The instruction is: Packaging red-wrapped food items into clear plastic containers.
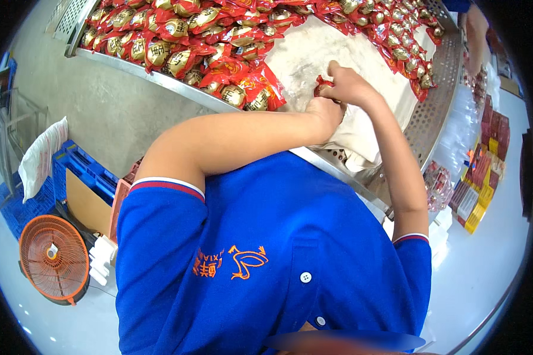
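My left hand [326, 119] is closed around a small red-wrapped packet [323, 83], its fingers partly hidden. My right hand [351, 86] meets it from the right, thumb against the packet and one finger raised. Both hands are over a stained white cloth [306, 53] on a metal table with a perforated surface [419, 126]. To the left lie many round gold packs in clear and red film [177, 62], printed with dark characters. Smaller gold packs in red film [399, 53] lie along the cloth's right side.
The table's metal edge [160, 82] runs in front of my body. At lower left stand an orange fan [53, 257], blue plastic pallets [84, 164] and a white sack [44, 155]. Red and yellow boxes [479, 191] are at right. Another person's blurred arm [474, 40] shows at upper right.
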`<state>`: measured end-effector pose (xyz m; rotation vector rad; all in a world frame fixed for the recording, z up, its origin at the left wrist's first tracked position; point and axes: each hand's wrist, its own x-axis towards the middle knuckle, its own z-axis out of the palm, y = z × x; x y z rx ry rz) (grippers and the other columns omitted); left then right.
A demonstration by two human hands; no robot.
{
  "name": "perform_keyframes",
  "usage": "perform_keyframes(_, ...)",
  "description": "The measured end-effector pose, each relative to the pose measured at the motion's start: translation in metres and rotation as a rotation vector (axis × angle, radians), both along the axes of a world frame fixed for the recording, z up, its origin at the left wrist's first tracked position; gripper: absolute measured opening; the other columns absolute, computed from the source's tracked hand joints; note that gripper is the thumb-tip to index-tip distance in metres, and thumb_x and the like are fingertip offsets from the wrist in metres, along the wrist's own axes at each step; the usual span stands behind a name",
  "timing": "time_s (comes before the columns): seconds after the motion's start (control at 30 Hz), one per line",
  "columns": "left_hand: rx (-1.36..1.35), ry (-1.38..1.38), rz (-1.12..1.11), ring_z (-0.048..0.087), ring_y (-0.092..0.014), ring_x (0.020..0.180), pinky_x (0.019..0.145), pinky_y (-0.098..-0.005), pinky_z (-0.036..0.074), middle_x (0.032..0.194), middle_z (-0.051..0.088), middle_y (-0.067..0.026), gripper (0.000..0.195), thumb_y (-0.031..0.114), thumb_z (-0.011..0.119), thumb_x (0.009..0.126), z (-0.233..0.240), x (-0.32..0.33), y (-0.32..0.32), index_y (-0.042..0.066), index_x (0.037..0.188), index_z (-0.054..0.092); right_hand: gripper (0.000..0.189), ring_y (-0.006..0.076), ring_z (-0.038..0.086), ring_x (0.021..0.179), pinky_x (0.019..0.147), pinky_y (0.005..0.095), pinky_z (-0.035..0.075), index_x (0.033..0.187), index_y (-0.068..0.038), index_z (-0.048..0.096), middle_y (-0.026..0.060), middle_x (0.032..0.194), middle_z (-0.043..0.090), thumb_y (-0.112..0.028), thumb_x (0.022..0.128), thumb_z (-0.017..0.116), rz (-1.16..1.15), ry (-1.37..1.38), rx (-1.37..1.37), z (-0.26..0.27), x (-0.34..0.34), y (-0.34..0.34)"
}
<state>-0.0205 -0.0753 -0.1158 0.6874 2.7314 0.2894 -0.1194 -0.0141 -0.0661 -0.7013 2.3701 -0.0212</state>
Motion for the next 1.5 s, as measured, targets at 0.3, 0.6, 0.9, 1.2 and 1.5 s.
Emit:
perform_keyframes(0.3, -0.215, 0.062, 0.026, 0.064, -0.015, 0.079, 0.055, -0.0301, 0.048, 0.091, 0.064, 0.0035, 0.022, 0.016, 0.059, 0.079, 0.010, -0.013, 0.006, 0.018, 0.100, 0.063, 0.024, 0.0370, 0.064, 0.085, 0.076, 0.0420, 0.052, 0.089, 0.005, 0.061, 0.0280, 0.087, 0.063, -0.012, 0.072, 0.057, -0.072, 0.159, 0.104, -0.023, -0.006, 0.002)
perform_keyframes(0.6, 0.097, -0.017, 0.148, 0.061, -0.022, 0.083, 0.066, -0.0347, 0.048, 0.095, 0.058, -0.0055, 0.024, 0.024, 0.049, 0.090, -0.041, -0.031, 0.017, 0.013, 0.109, 0.058, 0.024, 0.0340, 0.060, 0.087, 0.074, 0.0423, 0.048, 0.096, -0.005, 0.060, 0.0159, 0.091, 0.062, -0.018, 0.077, 0.063, 0.157, 0.358, -0.343, 0.034, -0.012, -0.073)
perform_keyframes(0.9, 0.598, 0.114, 0.324, 0.049, -0.016, 0.107, 0.091, -0.0312, 0.040, 0.114, 0.054, -0.0124, 0.033, 0.016, 0.049, 0.088, -0.041, -0.032, -0.002, 0.005, 0.119, 0.046, 0.032, 0.0256, 0.055, 0.091, 0.074, 0.0366, 0.049, 0.101, -0.013, 0.056, 0.0053, 0.094, 0.055, -0.011, 0.069, 0.061, 0.495, 0.818, -0.644, -0.007, -0.002, -0.193)
perform_keyframes(1.2, 0.009, -0.069, 0.030, 0.068, -0.019, 0.071, 0.054, -0.0313, 0.052, 0.083, 0.068, -0.0064, 0.035, 0.008, 0.053, 0.081, 0.003, -0.031, -0.002, 0.008, 0.116, 0.052, 0.033, 0.0208, 0.060, 0.092, 0.077, 0.0356, 0.051, 0.114, -0.009, 0.052, 0.0056, 0.103, 0.059, -0.016, 0.084, 0.062, -0.465, -0.198, -1.306, 0.032, -0.045, -0.077)
perform_keyframes(1.5, 0.118, 0.039, 0.084, 0.067, -0.021, 0.064, 0.053, -0.0342, 0.052, 0.072, 0.067, -0.0068, 0.020, 0.014, 0.050, 0.083, -0.004, -0.023, 0.001, 0.010, 0.101, 0.057, 0.033, 0.0154, 0.059, 0.099, 0.080, 0.0327, 0.055, 0.115, -0.008, 0.049, 0.0052, 0.109, 0.057, -0.011, 0.085, 0.062, -0.892, -0.654, -1.179, -0.008, -0.041, 0.055)
